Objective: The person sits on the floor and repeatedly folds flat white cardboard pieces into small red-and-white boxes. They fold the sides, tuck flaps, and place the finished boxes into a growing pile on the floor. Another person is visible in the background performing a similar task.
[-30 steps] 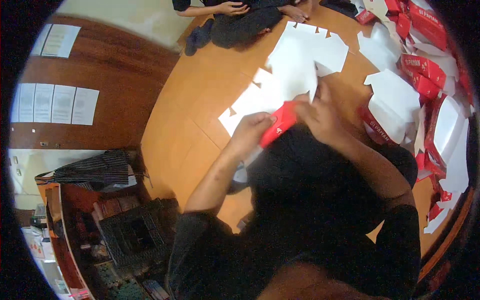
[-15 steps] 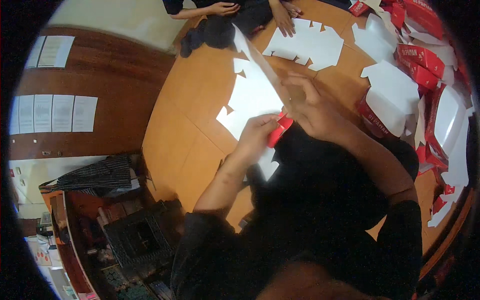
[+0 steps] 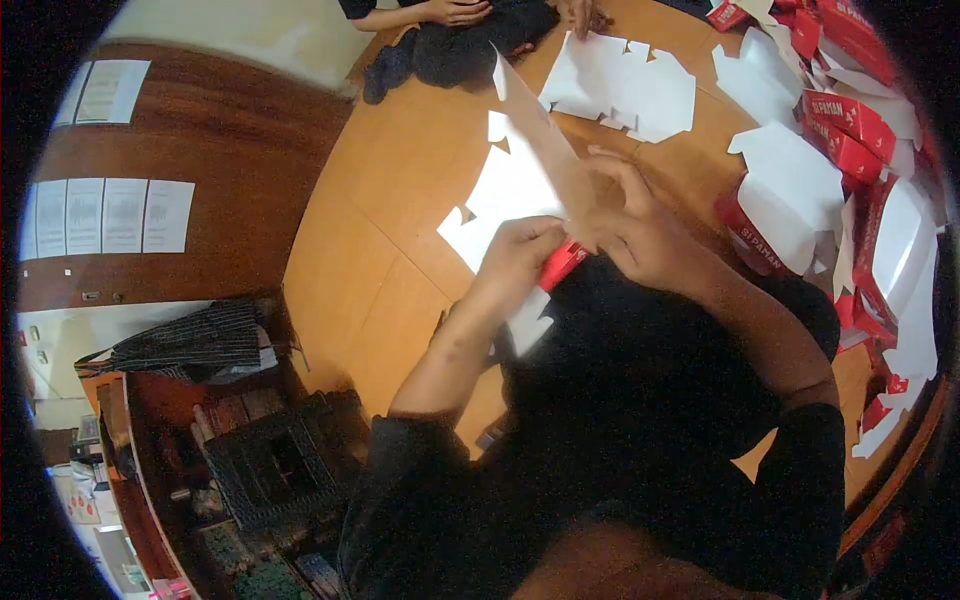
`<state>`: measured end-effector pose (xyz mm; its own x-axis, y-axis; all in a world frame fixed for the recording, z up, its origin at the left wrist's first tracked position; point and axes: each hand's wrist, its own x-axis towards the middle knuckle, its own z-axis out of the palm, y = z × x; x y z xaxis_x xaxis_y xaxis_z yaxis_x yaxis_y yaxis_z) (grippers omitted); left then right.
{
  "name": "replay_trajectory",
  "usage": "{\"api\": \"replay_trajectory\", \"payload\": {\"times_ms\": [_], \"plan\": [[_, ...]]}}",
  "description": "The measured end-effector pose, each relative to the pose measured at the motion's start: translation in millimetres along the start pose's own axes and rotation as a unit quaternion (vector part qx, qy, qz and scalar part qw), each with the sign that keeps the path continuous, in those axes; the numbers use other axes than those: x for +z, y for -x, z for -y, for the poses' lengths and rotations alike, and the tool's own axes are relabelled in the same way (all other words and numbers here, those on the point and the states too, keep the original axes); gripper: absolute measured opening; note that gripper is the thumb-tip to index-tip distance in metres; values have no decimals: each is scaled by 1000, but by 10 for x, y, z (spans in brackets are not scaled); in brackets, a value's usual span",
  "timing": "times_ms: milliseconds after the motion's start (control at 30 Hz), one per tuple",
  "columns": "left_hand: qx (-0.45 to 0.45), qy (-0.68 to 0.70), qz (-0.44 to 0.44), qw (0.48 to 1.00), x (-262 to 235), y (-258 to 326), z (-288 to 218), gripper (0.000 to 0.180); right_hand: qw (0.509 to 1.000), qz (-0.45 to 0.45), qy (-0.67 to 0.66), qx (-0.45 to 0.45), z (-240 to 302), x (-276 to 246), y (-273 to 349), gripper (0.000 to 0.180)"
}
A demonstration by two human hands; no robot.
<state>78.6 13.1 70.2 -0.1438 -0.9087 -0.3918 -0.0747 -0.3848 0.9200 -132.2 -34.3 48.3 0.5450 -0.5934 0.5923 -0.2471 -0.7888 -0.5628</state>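
Both my hands work at a partly folded cardboard food box (image 3: 535, 125), red outside and pale inside, raised over my lap. My left hand (image 3: 520, 255) pinches its red end flap, thumb on top. My right hand (image 3: 640, 235) grips the raised panel's near end, fingers curled round it; some fingertips are hidden behind the cardboard. Below the box, a flat white box blank (image 3: 508, 190) with notched edges lies on the wooden floor.
Another person's hand (image 3: 582, 18) is at the far edge of a second flat blank (image 3: 625, 85). Folded red-and-white boxes (image 3: 850, 125) pile up at the right, one open box (image 3: 790, 195) closest to my right arm. A dark woven case (image 3: 285, 460) sits on a shelf at lower left.
The raised panel and the red flap have tilted slightly in my hands, which stay nearly in place. The other person's hand has drawn back from the second blank toward its far edge.
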Motion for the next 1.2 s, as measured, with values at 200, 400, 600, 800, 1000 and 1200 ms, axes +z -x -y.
{"api": "replay_trajectory", "payload": {"times_ms": [200, 400, 600, 800, 1000, 1200], "plan": [[-16, -35, 42, 998, 44, 20, -258, 27, 998, -11, -31, 58, -37, 85, 58, 17], [10, 99, 42, 994, -139, 99, -565, 35, 982, -91, 21, 165, -311, 11, 111, 17], [369, -238, -170, 882, -57, -1, -136, 21, 954, -105, -47, 277, -423, -68, 100, 13], [339, -398, -225, 822, 333, -110, -147, 14, 980, -95, -22, 173, 21, -135, 86, 11], [321, -400, -227, 828, 341, -161, -121, 13, 980, -90, -34, 175, -9, -132, 126, 8], [366, -408, -110, 829, 291, -144, -140, 20, 986, -81, -83, 120, -119, -204, 101, 7]]}}
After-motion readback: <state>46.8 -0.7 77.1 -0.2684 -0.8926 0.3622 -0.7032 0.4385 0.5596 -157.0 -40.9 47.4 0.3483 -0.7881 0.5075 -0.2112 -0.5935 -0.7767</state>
